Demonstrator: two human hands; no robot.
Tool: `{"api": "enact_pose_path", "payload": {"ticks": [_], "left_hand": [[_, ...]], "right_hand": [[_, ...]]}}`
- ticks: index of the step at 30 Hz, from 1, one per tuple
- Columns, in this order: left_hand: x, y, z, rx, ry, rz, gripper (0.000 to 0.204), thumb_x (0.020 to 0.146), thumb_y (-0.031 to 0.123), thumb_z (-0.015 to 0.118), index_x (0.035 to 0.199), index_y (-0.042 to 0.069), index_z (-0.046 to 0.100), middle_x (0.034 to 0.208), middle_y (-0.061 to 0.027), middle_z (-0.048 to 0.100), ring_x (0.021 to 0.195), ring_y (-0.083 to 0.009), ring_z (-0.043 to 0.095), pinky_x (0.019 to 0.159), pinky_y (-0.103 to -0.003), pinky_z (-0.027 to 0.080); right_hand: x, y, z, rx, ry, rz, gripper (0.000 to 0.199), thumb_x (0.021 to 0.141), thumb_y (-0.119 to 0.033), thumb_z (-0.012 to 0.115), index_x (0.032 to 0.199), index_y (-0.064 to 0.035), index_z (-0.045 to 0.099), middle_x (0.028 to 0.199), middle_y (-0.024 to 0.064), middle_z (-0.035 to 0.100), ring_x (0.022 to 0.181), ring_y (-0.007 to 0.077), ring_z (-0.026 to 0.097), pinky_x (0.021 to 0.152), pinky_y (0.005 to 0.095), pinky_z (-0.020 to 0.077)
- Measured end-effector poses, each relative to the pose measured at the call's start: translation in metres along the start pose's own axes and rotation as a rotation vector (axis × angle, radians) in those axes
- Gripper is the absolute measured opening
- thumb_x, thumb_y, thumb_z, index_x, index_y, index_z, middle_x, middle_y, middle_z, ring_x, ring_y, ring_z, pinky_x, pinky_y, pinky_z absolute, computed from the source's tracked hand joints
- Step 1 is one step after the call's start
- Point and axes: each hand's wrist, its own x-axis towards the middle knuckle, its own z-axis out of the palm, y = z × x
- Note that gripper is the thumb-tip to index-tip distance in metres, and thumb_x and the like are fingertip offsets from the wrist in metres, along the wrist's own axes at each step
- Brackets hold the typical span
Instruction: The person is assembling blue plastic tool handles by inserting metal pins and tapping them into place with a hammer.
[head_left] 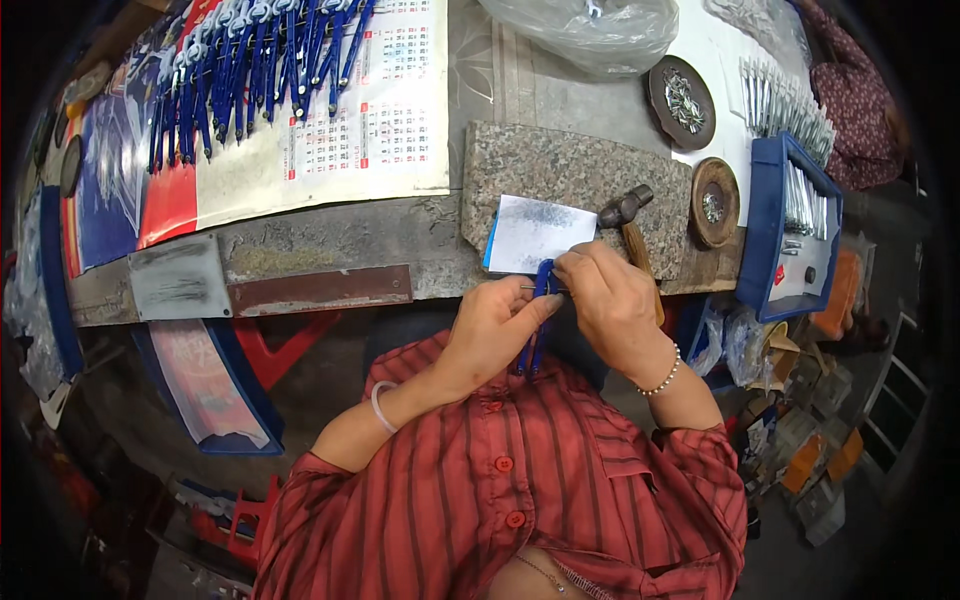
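Observation:
At the near edge of the table, my left hand [497, 325] is closed round a blue two-legged tool [535, 345], thumb along its side. My right hand [607, 295] pinches the same tool near its top, fingertips close to my left thumb. The tool's two legs hang down toward my shirt. A thin metal pin shows beside the tool's top; my fingers hide the joint. Just beyond my hands, a white pad with grey smudges [540, 230] lies on a speckled stone slab [560, 160]. A hammer [626, 207] rests on the slab, its wooden handle running beside my right hand.
Several similar blue tools [270, 75] lie on a calendar sheet [400, 150] at far left. Two round dishes [657, 95] [735, 190] hold small metal parts. A blue bin [765, 230] with metal rods stands at the right, and a plastic bag [600, 40] lies at the back. Another person's patterned sleeve [850, 120] shows at far right.

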Motion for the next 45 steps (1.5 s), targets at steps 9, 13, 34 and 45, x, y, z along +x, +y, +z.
{"api": "enact_pose_path", "payload": {"ticks": [9,13,34,45], "left_hand": [[-0.001,0.001,0.002,0.002,0.094,0.069,0.033,0.085,0.021,0.065,0.067,-0.003,0.052,0.053,-0.0066,0.049,0.049,-0.009,0.041,0.044,-0.03,0.034],[-0.002,0.009,-0.002,0.045,0.009,-0.006,0.02,0.091,0.016,0.06,0.081,-0.001,0.06,0.064,0.0037,0.055,0.058,-0.0014,0.044,0.048,-0.021,0.036],[-0.001,0.002,-0.002,-0.031,-0.034,-0.005,0.018,0.093,0.015,0.057,0.086,-0.001,0.06,0.067,0.0043,0.055,0.059,-0.0009,0.047,0.049,-0.019,0.039],[-0.001,0.0,-0.001,-0.078,-0.039,0.012,0.018,0.093,0.016,0.057,0.087,0.0,0.06,0.068,0.0046,0.055,0.058,-0.0003,0.046,0.049,-0.019,0.038]], "right_hand": [[0.004,-0.004,-0.001,-0.11,-0.059,-0.02,0.017,0.073,-0.003,0.065,0.088,-0.0025,0.057,0.078,0.0093,0.056,0.068,0.0249,0.06,0.056,0.0337,0.0483],[0.005,-0.005,-0.002,-0.13,-0.076,-0.026,0.017,0.073,-0.003,0.065,0.087,-0.0026,0.057,0.077,0.0089,0.055,0.067,0.0246,0.059,0.055,0.0334,0.048],[0.0,0.007,0.007,0.21,0.02,0.093,0.016,0.073,0.003,0.068,0.085,0.0,0.058,0.078,0.011,0.061,0.068,0.0255,0.06,0.058,0.0327,0.0482],[-0.002,0.006,0.007,0.32,0.058,0.159,0.015,0.072,0.004,0.07,0.084,0.0006,0.06,0.078,0.0105,0.061,0.068,0.0222,0.059,0.058,0.0296,0.0458]]}}
